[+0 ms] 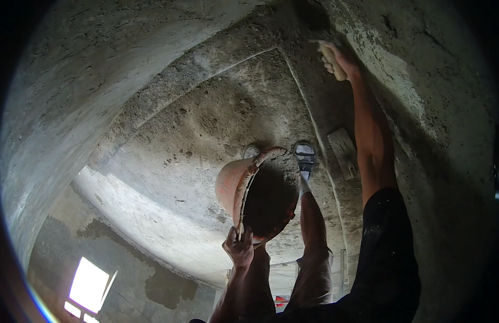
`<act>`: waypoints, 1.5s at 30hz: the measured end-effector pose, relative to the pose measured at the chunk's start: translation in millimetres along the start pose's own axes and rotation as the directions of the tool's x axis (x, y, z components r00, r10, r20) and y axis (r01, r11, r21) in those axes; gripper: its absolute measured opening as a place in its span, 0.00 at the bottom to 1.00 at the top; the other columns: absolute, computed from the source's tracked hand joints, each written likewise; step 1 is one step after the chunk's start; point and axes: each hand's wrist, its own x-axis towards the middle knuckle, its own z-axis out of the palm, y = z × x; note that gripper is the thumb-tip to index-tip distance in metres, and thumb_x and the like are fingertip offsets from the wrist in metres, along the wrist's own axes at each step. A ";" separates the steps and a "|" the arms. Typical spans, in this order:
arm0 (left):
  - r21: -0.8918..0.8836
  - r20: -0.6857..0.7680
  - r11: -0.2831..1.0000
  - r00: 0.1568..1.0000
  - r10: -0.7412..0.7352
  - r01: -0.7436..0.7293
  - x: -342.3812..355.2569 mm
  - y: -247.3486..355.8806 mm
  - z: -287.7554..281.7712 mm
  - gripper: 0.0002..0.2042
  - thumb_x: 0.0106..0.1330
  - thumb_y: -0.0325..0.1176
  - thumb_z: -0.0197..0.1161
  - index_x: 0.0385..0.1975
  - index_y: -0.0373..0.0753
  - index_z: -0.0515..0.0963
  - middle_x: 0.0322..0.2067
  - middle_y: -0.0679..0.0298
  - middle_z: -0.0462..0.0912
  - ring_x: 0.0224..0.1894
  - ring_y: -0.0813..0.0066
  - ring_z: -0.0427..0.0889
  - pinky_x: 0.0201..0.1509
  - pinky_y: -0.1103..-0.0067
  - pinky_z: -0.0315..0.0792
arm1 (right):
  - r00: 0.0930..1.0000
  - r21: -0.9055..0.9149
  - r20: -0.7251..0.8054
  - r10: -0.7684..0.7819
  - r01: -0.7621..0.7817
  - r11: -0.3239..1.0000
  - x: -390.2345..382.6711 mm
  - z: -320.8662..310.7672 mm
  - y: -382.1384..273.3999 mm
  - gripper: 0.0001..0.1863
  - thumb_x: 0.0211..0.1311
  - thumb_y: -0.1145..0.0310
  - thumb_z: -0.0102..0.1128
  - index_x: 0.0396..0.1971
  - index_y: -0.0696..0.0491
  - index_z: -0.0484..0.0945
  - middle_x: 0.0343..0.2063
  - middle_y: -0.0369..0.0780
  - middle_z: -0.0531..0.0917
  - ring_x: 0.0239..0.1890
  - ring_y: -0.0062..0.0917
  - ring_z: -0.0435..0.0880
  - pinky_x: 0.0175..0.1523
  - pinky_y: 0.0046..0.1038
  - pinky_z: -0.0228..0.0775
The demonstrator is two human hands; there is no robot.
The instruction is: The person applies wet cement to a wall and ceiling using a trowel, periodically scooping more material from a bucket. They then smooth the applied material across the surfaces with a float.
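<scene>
My left hand (239, 246) grips the lower rim of a round orange pan (233, 183), tilted on its side and filled with dark wet mortar (268, 202). My right hand (338, 60) is stretched out far ahead, fingers closed round the pale handle of a trowel (320, 43) held against the rough grey plastered wall (411, 91). My legs and two shoes (305, 154) show below the pan, standing on a dusty cement floor (206, 124).
A flat wooden float (343, 152) lies by the base of the wall near my right shoe. Bare cement walls (72, 81) close in on the left and right. A bright window opening (89, 284) shows at the lower left. Dark damp patches mark the wall beside it.
</scene>
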 end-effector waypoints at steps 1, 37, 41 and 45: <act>-0.002 0.013 1.000 1.000 0.008 -0.008 0.0 2.7 0.4 0.08 0.47 0.26 0.66 0.20 0.37 0.71 0.12 0.59 0.64 0.12 0.63 0.66 0.16 0.75 0.61 | 0.997 0.040 -0.083 -0.005 0.009 0.999 -0.1 -7.4 5.3 0.25 0.56 0.45 0.48 0.37 0.54 0.68 0.17 0.32 0.69 0.13 0.15 0.67 0.18 0.21 0.62; -0.124 0.000 0.971 0.979 -0.205 0.204 5.8 -8.8 -16.0 0.14 0.51 0.31 0.64 0.15 0.34 0.65 0.10 0.53 0.65 0.12 0.62 0.57 0.17 0.74 0.61 | 0.688 -0.828 -0.489 -0.536 -0.172 0.534 3.9 13.7 54.5 0.37 0.54 0.38 0.45 0.52 0.54 0.67 0.47 0.51 0.73 0.49 0.43 0.73 0.51 0.39 0.66; -0.119 -0.036 0.969 0.974 -0.223 0.217 8.8 -16.0 -32.4 0.14 0.51 0.33 0.64 0.15 0.34 0.65 0.11 0.53 0.67 0.12 0.62 0.60 0.18 0.73 0.62 | 0.562 -0.856 -0.481 -0.674 -0.132 0.500 -48.9 46.8 79.5 0.33 0.47 0.39 0.55 0.43 0.53 0.75 0.35 0.49 0.79 0.41 0.43 0.77 0.46 0.39 0.68; -0.125 -0.023 0.964 0.971 -0.238 0.234 5.5 -34.0 -45.2 0.13 0.51 0.35 0.63 0.17 0.33 0.67 0.12 0.51 0.70 0.14 0.55 0.70 0.20 0.68 0.63 | 0.545 -0.868 -0.436 -0.716 -0.043 0.495 -83.2 79.9 81.9 0.26 0.41 0.46 0.64 0.31 0.55 0.78 0.25 0.46 0.79 0.31 0.39 0.78 0.39 0.39 0.68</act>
